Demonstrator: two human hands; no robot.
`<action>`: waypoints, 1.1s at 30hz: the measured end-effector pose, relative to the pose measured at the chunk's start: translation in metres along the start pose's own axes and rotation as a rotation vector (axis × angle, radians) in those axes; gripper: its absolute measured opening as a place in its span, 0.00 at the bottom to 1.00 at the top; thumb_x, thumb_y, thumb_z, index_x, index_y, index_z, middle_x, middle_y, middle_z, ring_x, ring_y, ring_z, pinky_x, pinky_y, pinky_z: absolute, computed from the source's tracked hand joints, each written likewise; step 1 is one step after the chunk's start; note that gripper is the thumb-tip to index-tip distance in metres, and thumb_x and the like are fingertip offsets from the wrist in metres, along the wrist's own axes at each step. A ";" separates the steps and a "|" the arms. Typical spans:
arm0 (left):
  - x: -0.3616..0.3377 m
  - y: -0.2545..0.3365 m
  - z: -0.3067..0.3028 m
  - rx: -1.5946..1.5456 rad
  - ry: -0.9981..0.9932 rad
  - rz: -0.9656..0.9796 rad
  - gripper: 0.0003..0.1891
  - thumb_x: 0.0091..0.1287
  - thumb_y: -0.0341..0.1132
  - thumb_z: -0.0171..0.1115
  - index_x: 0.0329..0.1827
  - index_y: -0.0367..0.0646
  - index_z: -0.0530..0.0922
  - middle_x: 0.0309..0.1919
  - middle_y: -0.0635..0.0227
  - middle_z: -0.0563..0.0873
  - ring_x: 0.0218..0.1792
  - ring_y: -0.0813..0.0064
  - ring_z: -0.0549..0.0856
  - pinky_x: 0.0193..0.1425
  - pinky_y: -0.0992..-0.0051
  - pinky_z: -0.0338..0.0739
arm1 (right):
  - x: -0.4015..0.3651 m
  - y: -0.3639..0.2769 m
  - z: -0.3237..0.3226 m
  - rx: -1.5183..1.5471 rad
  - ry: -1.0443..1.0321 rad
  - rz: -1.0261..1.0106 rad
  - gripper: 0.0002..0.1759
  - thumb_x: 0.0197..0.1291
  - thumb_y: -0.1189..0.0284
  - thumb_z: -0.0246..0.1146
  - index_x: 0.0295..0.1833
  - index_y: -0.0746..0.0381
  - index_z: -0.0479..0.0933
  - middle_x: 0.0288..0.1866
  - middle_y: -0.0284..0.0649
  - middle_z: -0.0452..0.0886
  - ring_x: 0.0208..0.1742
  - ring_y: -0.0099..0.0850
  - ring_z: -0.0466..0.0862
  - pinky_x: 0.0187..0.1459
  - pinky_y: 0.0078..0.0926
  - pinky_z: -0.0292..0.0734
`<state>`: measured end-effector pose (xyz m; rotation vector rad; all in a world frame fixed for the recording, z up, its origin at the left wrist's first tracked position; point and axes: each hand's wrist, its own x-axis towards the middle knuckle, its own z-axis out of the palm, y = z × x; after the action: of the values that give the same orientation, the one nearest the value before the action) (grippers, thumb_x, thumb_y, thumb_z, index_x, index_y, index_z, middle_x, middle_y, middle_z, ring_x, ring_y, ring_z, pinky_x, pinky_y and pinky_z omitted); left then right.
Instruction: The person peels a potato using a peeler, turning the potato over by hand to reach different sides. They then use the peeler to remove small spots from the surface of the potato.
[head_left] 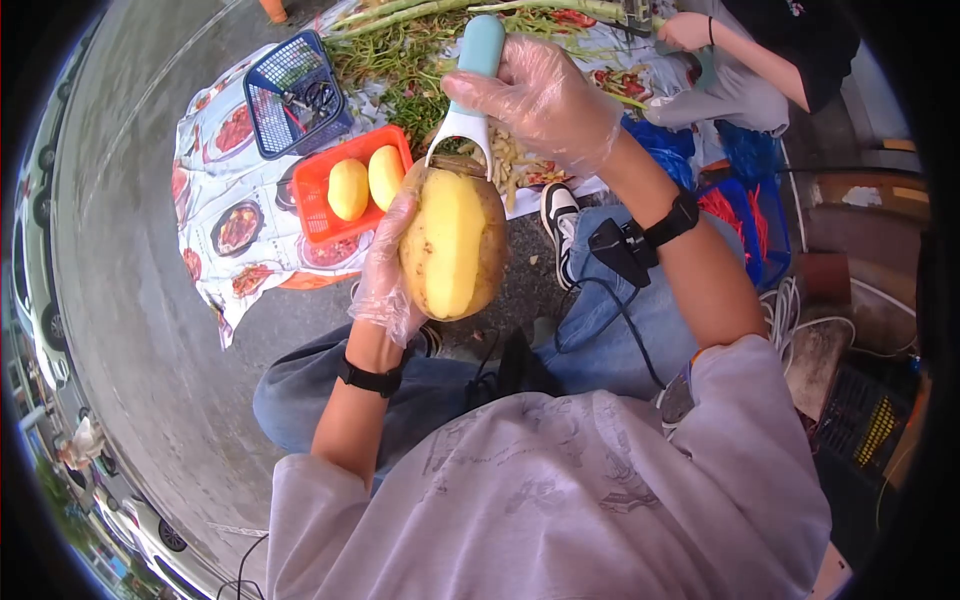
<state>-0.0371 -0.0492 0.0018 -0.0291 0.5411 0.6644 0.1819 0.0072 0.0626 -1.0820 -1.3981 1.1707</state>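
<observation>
A large potato [447,250], partly peeled with a bare yellow strip down its front, is in the middle of the head view. My left hand [388,255], in a clear plastic glove, is closed around its left side. My right hand [550,100], gloved the same way, grips a peeler [482,48] with a teal handle and a white fork-shaped head. The peeler's blade is at the top of the potato, with a bit of brown skin there. Behind my left hand, two peeled potatoes [348,190] lie in an orange basket [314,220].
Beyond the orange basket stands a blue basket [262,135] with dark items inside. Green vegetable scraps [400,75] and pale peelings [515,165] cover the printed sheet [205,165]. Another person's hand [685,32] is at the upper right, near a blue crate [775,250] holding red strips.
</observation>
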 end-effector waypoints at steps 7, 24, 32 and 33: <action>0.008 0.002 -0.010 0.090 -0.006 0.025 0.35 0.74 0.52 0.63 0.78 0.44 0.65 0.69 0.49 0.79 0.66 0.48 0.82 0.71 0.41 0.77 | 0.023 0.042 -0.017 -0.568 0.156 -0.148 0.20 0.66 0.56 0.72 0.39 0.64 0.84 0.28 0.44 0.83 0.30 0.33 0.84 0.36 0.37 0.79; -0.015 0.004 -0.002 0.205 -0.019 0.324 0.36 0.73 0.47 0.66 0.78 0.40 0.64 0.68 0.53 0.80 0.66 0.55 0.83 0.72 0.52 0.79 | -0.035 -0.013 0.019 0.713 0.448 0.425 0.06 0.65 0.74 0.69 0.45 0.66 0.85 0.30 0.37 0.82 0.24 0.20 0.76 0.27 0.16 0.68; -0.011 -0.001 -0.004 0.303 0.049 0.414 0.34 0.73 0.49 0.66 0.76 0.40 0.67 0.67 0.55 0.81 0.65 0.58 0.84 0.70 0.53 0.81 | -0.038 -0.005 0.043 0.764 0.641 0.413 0.05 0.62 0.76 0.72 0.41 0.65 0.85 0.25 0.38 0.84 0.20 0.23 0.80 0.24 0.19 0.71; -0.010 -0.002 -0.003 0.307 0.049 0.409 0.34 0.73 0.49 0.66 0.76 0.40 0.67 0.67 0.55 0.81 0.65 0.58 0.84 0.70 0.53 0.81 | -0.037 -0.004 0.045 0.764 0.648 0.400 0.05 0.62 0.76 0.73 0.40 0.64 0.84 0.25 0.38 0.84 0.20 0.23 0.80 0.23 0.19 0.71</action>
<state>-0.0442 -0.0569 0.0039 0.3622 0.6999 0.9735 0.1420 -0.0353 0.0587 -1.0432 -0.1872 1.3051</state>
